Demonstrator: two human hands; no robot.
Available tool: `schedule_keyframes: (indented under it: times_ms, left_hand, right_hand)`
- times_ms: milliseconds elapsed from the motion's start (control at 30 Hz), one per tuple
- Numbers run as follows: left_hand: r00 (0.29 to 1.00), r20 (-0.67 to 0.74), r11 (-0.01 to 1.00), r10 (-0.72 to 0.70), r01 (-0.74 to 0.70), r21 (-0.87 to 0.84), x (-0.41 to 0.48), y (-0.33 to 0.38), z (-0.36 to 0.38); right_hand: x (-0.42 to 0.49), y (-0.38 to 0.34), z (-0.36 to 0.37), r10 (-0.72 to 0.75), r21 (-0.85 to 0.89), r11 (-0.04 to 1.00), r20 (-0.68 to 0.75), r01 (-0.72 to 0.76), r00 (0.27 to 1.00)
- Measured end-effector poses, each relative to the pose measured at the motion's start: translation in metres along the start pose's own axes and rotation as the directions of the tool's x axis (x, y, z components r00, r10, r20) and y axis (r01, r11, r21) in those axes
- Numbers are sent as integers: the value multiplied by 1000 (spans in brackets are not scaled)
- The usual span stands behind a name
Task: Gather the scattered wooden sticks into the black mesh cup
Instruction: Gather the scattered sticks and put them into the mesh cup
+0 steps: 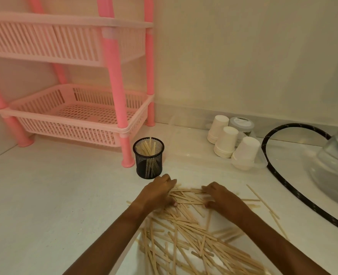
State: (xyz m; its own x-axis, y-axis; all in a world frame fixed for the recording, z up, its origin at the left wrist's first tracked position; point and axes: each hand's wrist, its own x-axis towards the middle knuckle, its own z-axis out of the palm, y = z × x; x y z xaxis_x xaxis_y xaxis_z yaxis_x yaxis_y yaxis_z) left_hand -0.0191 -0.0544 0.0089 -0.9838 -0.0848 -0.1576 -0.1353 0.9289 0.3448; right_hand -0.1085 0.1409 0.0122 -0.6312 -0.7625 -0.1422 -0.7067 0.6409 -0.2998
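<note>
Works low over the white surface (55, 195) with both hands down on the far end of the scattered wooden sticks (184, 229), the end nearest the black mesh cup (148, 157), for the shortest carry. Sets the left hand (160, 192) just short of the cup's foot and the right hand (221, 197) opposite, with a band of sticks trapped between: a way of herding a bundle from two sides instead of picking singly. Holds the fingers (169, 181) of each hand pressed together and laid over the sticks, thumbs apart on the near side; cannot tell through the blur whether gripping a bundle or only pressing down. Has the cup upright, mouth open, just beside the front leg of a pink rack (74, 116), a handful of sticks on end inside, the one way of packing thin slats without spilling. Has the bulk of the heap flat and criss-crossed back toward the near edge, plus a few strays (263, 203) off to the right, near a black hoop (279, 175). Looks early in the job, with far more on the surface than in the cup. Calls next for squaring the bundle end to end before lifting, to avoid snagging crossed sticks on the rim or tipping so light a cup.
</note>
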Motion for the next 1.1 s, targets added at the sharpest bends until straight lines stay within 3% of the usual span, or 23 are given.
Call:
schedule_keyframes:
  times_ms: [367,667,900,1100]
  left_hand:
    - [990,-134,987,47,-25,161,3,6,14]
    - [973,-227,993,52,-26,117,-5,9,18]
    - [951,-310,991,8,-48,-123,-11,14,14]
    - [862,-506,959,-3,-140,-244,-14,17,2]
  right_hand:
    - [3,-21,19,-128,-312,946,-98,92,987]
    - [-3,-29,17,-142,-336,937,-117,96,983]
    - [-12,-23,-13,-215,-268,952,-248,146,945]
    - [-19,-12,-46,-226,-196,968,-396,158,890]
